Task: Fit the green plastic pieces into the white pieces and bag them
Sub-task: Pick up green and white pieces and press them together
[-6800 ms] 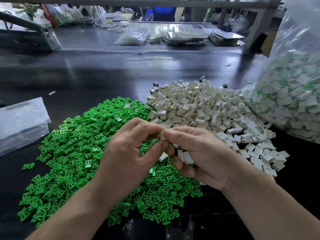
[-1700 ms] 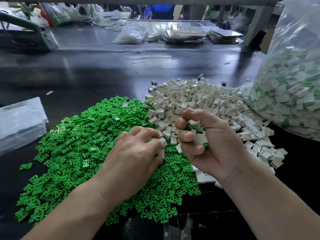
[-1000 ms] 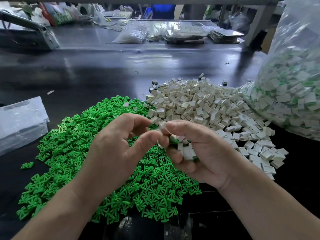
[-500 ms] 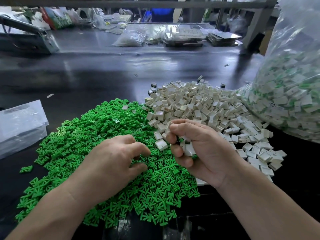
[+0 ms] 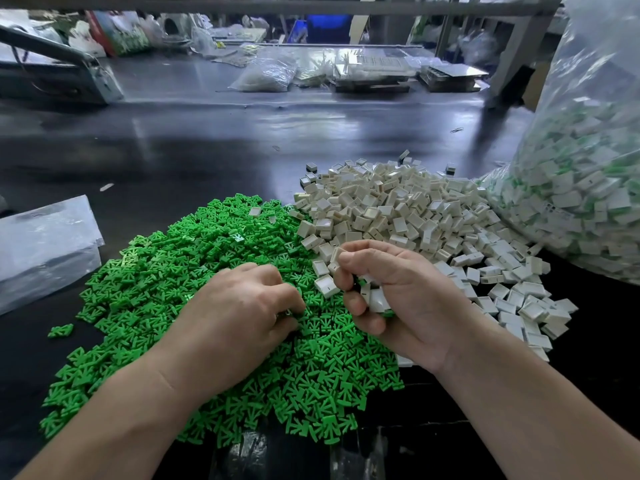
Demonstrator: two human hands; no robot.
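A heap of green plastic pieces [image 5: 166, 278] covers the near left of the black table. To its right lies a heap of white box-shaped pieces [image 5: 398, 209]. My left hand [image 5: 239, 313] rests palm down on the green heap, its fingertips curled into the pieces; what they pinch is hidden. My right hand [image 5: 391, 296] hovers at the border of the two heaps, fingers closed round a clutch of white pieces [image 5: 375, 297] with a bit of green showing among them. A large clear bag [image 5: 585, 188] of fitted white-and-green pieces stands at the right.
A flat clear plastic bag [image 5: 41, 244] lies at the left edge. One stray green piece [image 5: 60, 330] sits apart near it. Bare black table [image 5: 207, 143] stretches behind the heaps. More bags and trays [image 5: 346, 72] line the far side.
My left hand dropped from meeting the right hand down onto the green heap and dug its fingertips in. My right hand stayed put with its handful of white pieces.
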